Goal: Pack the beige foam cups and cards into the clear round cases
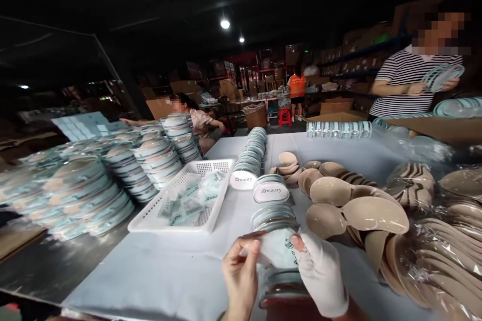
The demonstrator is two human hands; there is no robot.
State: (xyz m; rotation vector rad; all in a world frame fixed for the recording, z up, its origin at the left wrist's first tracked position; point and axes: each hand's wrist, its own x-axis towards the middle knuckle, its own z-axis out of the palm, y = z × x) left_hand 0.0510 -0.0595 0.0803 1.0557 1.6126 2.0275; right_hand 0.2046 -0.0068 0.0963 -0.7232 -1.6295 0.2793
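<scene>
A pale, translucent packet with dark lettering (277, 248) is stretched between my two hands. My left hand (241, 273), bare, pinches its left edge between thumb and fingers. On the right side, my right hand (322, 273) grips it, wearing a white glove that leaves the thumb tip bare. Just beneath and behind the packet runs a row of light-blue-rimmed oval cases (274, 215), partly hidden by the packet and my hands. The front one of the cases farther up shows a white "beauty" label (271, 191).
Left of my hands, a white perforated basket (169, 224) holds similar packets (196, 198). Tall stacks of blue-rimmed cases (85, 195) stand beyond it. Beige molded cups (374, 214), some in clear plastic, crowd the right. A person in a striped shirt (404, 77) holds cases across the table.
</scene>
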